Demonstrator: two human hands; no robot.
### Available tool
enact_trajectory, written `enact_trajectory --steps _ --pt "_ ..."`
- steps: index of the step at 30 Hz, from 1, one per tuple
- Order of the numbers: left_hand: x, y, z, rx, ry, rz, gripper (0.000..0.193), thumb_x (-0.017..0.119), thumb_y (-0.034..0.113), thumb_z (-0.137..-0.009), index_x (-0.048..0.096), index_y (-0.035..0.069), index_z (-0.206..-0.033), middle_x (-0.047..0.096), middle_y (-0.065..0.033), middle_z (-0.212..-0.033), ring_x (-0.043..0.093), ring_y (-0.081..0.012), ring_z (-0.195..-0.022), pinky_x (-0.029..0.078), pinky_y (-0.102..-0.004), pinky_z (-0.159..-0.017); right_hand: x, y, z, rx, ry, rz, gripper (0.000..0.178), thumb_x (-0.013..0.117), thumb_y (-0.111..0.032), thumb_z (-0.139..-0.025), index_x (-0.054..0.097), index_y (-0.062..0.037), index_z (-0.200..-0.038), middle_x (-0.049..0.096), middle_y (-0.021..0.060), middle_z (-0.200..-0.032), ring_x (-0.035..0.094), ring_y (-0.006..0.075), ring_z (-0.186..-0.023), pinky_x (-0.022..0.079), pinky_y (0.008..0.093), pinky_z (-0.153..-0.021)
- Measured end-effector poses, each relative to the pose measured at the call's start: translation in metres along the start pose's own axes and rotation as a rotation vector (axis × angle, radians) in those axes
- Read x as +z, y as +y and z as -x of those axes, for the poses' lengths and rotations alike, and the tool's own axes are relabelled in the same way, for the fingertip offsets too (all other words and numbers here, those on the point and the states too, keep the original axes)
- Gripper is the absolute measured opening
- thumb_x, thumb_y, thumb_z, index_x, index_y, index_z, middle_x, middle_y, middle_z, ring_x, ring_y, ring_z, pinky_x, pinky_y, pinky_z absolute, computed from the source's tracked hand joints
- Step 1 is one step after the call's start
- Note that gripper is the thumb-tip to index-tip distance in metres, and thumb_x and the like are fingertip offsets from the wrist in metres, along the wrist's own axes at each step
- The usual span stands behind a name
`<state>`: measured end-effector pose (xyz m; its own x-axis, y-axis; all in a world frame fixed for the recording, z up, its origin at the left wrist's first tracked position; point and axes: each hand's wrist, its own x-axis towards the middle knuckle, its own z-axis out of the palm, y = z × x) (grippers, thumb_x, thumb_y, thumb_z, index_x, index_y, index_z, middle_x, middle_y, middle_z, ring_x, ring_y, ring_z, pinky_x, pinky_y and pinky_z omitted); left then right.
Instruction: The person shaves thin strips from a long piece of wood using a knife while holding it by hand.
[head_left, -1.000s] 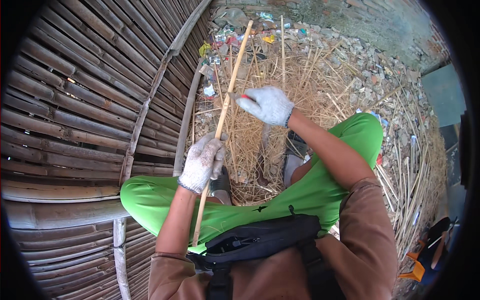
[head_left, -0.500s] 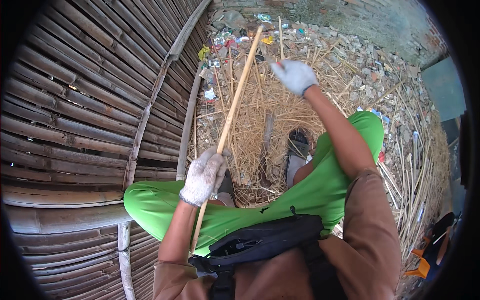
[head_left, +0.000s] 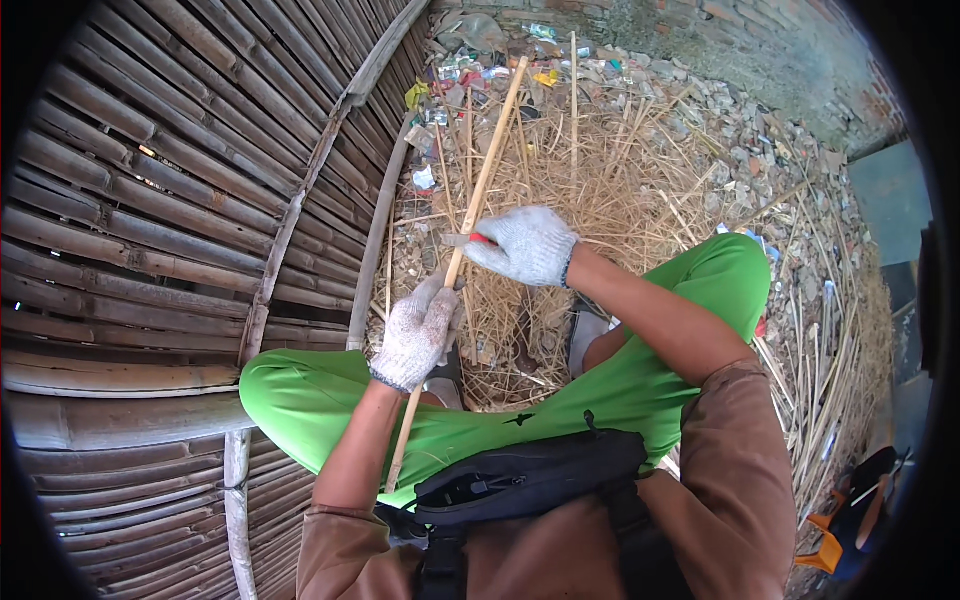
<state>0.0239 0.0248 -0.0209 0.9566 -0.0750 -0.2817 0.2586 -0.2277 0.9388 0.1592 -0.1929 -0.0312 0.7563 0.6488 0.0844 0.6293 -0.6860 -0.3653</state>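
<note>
A long pale bamboo strip (head_left: 492,160) slants up and away from my lap, its lower end beside the black waist bag (head_left: 530,475). Wrapped round its lower part is my left hand (head_left: 415,330), in a soiled white knit glove. My right hand (head_left: 530,246), gloved the same way, is closed on a small knife (head_left: 482,238) with a red handle. The short blade (head_left: 455,240) lies across the strip just above my left hand; whether it cuts in cannot be made out. Most of the handle is hidden by the glove.
A slatted bamboo wall (head_left: 150,250) rises close on my left. Straw-like shavings (head_left: 600,190) cover the ground between my feet, with rubble and litter (head_left: 740,130) beyond. A brick wall (head_left: 730,40) stands at the back. Thin strips (head_left: 840,350) lie to the right, near an orange object (head_left: 825,545).
My right hand has come from the far end of the bamboo strip back toward me, bringing the knife close to my left hand. The left hand keeps its hold, raised slightly.
</note>
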Motion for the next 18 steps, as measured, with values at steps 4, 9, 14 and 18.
enact_trajectory --steps 4,9,14,18 --pt "0.001 -0.007 -0.003 0.104 0.044 -0.233 0.033 0.051 0.025 -0.113 0.065 0.002 -0.132 0.055 0.0024 -0.074 0.047 -0.0055 -0.049 0.037 -0.0232 -0.042 -0.007 0.010 -0.009 0.008 -0.043 0.074 0.056 0.048 -0.066 -0.106 0.074 -0.0183 -0.096 0.077 0.0170 -0.088 0.076 0.0404 -0.083 0.060 0.0563 -0.075" --pt "-0.011 0.004 0.015 -0.003 -0.055 0.025 0.037 0.052 0.027 -0.113 0.063 -0.003 -0.132 0.055 0.0013 -0.073 0.048 -0.0064 -0.049 0.039 -0.0243 -0.043 -0.074 0.118 -0.021 0.656 0.113 0.017 0.082 0.026 -0.076 -0.107 0.078 -0.0137 -0.110 0.079 0.0212 -0.108 0.076 0.0396 -0.101 0.058 0.0547 -0.093" --pt "-0.012 0.008 0.011 -0.106 -0.169 0.549 0.031 0.056 0.024 -0.112 0.060 -0.002 -0.129 0.049 0.0016 -0.072 0.040 -0.0080 -0.046 0.032 -0.0235 -0.040 -0.069 0.168 -0.006 0.536 0.545 -0.365 0.081 0.045 -0.071 -0.108 0.070 0.0023 -0.128 0.079 0.0156 -0.095 0.077 0.0247 -0.084 0.062 0.0422 -0.078" --pt "-0.008 0.000 -0.002 -0.153 -0.334 0.715 0.037 0.059 0.029 -0.111 0.059 -0.001 -0.132 0.050 0.0010 -0.074 0.042 -0.0080 -0.048 0.035 -0.0237 -0.040 -0.037 0.059 -0.009 0.471 0.189 -1.161 0.053 0.063 -0.055 -0.107 0.070 -0.0025 -0.114 0.061 0.0005 -0.071 0.056 0.0116 -0.053 0.045 0.0301 -0.048"
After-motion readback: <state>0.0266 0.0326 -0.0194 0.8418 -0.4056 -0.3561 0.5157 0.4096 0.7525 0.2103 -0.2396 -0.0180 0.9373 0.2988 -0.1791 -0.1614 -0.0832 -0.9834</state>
